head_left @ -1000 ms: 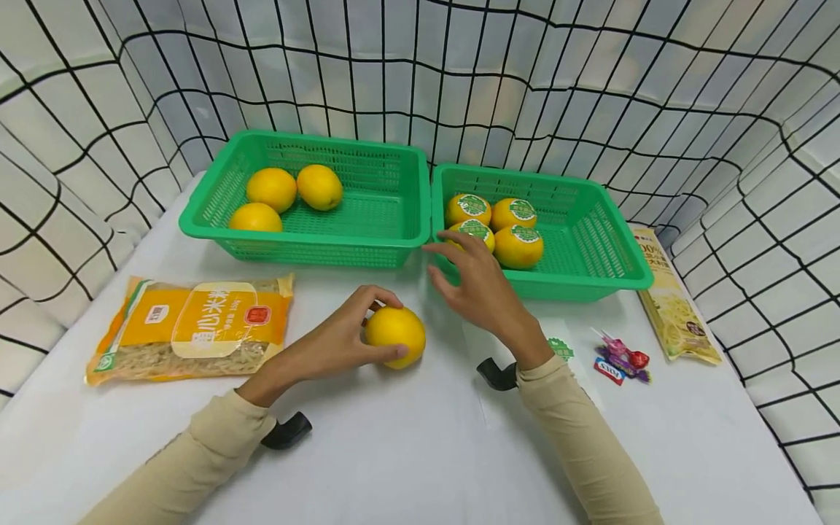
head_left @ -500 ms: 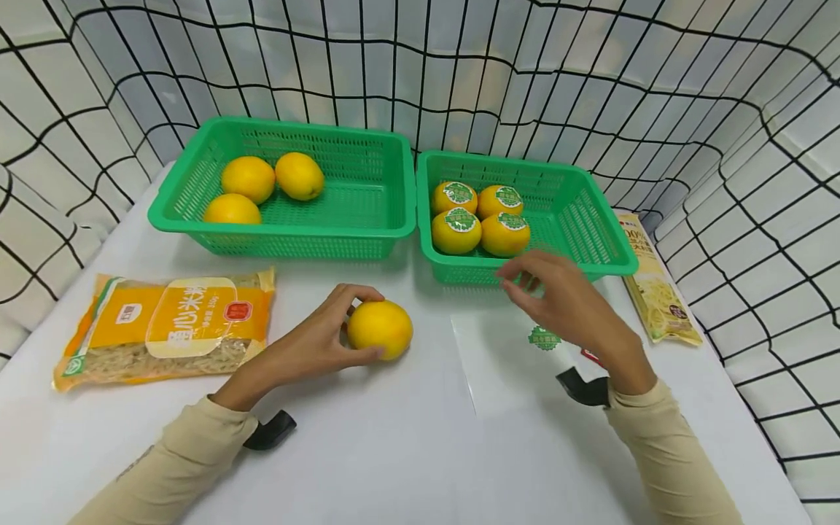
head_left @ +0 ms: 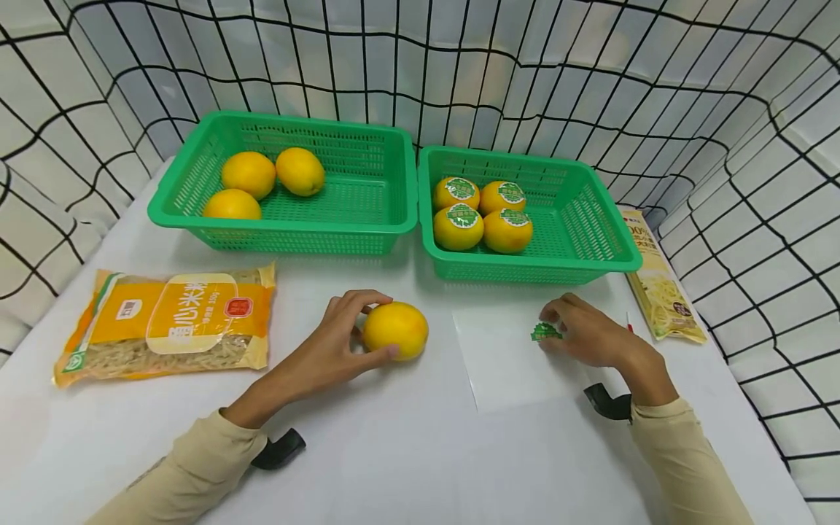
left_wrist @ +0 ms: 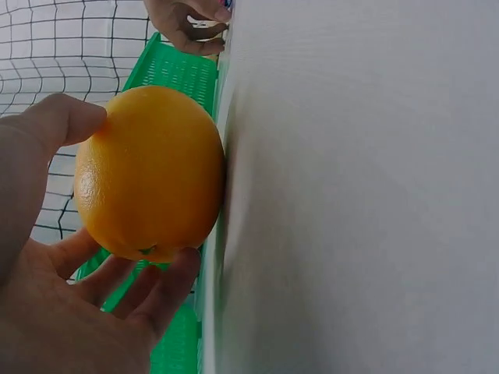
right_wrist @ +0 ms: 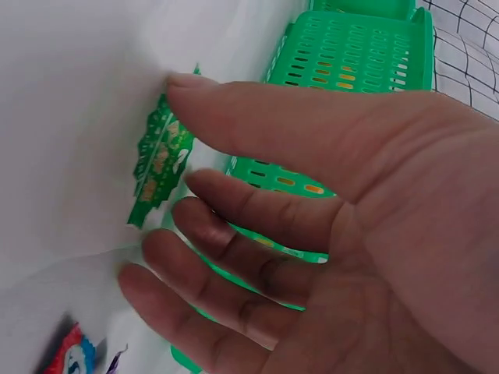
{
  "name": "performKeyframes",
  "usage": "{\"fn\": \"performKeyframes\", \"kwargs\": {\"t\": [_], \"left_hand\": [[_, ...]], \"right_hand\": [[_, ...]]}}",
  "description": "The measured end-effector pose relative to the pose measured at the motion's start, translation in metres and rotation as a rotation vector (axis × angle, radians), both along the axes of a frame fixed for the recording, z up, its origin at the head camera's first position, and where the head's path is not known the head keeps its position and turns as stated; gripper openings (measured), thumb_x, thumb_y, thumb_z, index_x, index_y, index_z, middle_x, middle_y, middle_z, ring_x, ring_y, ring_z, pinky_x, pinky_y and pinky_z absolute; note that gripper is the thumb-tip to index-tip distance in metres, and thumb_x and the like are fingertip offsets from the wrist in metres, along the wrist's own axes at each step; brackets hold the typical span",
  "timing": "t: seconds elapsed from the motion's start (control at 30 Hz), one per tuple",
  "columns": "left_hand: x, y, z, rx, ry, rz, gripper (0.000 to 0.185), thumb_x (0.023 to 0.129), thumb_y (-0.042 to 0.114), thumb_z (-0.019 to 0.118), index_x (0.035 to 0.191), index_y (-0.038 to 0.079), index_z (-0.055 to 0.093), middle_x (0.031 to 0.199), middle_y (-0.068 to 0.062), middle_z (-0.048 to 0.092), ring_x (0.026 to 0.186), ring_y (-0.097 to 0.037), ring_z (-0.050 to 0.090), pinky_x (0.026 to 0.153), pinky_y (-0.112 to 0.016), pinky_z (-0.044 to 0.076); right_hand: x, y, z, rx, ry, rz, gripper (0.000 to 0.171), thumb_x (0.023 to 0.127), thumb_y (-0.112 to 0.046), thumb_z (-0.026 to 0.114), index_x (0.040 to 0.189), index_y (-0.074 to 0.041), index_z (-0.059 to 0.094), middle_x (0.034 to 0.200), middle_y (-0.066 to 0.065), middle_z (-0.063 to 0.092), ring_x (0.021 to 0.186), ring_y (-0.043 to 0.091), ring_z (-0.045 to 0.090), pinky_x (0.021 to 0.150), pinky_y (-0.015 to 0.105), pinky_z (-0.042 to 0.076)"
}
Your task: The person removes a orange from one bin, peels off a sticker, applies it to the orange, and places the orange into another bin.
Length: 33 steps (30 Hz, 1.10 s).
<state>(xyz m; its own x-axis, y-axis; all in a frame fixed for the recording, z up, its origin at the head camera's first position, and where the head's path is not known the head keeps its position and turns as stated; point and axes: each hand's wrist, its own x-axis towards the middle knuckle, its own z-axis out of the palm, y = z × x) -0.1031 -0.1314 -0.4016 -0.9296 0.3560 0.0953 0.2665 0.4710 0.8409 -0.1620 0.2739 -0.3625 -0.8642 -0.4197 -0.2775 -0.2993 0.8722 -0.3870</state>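
My left hand grips an orange on the white table, thumb on the near side and fingers curled around the far side. In the left wrist view the orange shows its stem end between the fingers. My right hand is at a green sticker on a thin clear sheet. From the right wrist view, the thumb tip meets the sticker's edge; the other fingers are loosely bent with a gap to the thumb. White lettering and a toothed edge mark the sticker.
A left green basket holds 3 plain oranges; a right green basket holds several with green stickers. An orange noodle bag lies left, a yellow packet right. Small candies lie beside the right hand. Black wire mesh surrounds the table.
My right hand has moved from the stickered oranges at the right basket, rightward and down to the sticker on the clear sheet. The left hand keeps its hold on the orange.
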Motion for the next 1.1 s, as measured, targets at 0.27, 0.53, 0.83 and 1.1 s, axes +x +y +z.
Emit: {"fn": "performKeyframes", "kwargs": {"t": [0.27,0.53,0.83,1.1], "left_hand": [[0.0,-0.003,-0.002,0.014,0.022,-0.025,0.065,0.094,0.026,0.084,0.148,0.016,0.051,0.148,-0.007,0.05,0.13,-0.025,0.041,0.098,-0.039,0.053],[0.001,-0.004,-0.005,0.029,0.012,-0.01,0.065,0.093,0.024,0.085,0.148,0.016,0.05,0.146,-0.008,0.05,0.127,-0.024,0.043,0.095,-0.034,0.054],[0.001,-0.005,-0.005,0.048,-0.001,-0.005,0.065,0.093,0.025,0.085,0.148,0.015,0.051,0.146,-0.009,0.05,0.127,-0.024,0.045,0.096,-0.038,0.054],[0.001,-0.005,-0.004,0.053,-0.002,-0.013,0.064,0.094,0.023,0.084,0.148,0.014,0.051,0.147,-0.009,0.051,0.13,-0.025,0.044,0.101,-0.041,0.054]], "right_hand": [[-0.002,-0.004,0.002,-0.008,-0.031,-0.009,0.035,0.097,-0.017,0.078,0.125,0.0,0.064,0.121,0.015,0.062,0.107,0.029,0.062,0.093,0.047,0.055],[-0.007,-0.004,0.004,-0.005,-0.054,0.001,0.035,0.095,-0.018,0.08,0.12,-0.001,0.064,0.115,0.014,0.065,0.097,0.025,0.061,0.087,0.043,0.054],[-0.008,0.002,0.001,0.021,-0.021,-0.025,0.037,0.092,-0.026,0.084,0.115,-0.002,0.069,0.106,0.01,0.064,0.097,0.025,0.058,0.086,0.042,0.052],[0.001,0.002,0.014,-0.088,0.115,0.0,0.018,0.1,-0.014,0.075,0.113,-0.002,0.075,0.1,0.005,0.07,0.09,0.02,0.062,0.074,0.033,0.054]]}}
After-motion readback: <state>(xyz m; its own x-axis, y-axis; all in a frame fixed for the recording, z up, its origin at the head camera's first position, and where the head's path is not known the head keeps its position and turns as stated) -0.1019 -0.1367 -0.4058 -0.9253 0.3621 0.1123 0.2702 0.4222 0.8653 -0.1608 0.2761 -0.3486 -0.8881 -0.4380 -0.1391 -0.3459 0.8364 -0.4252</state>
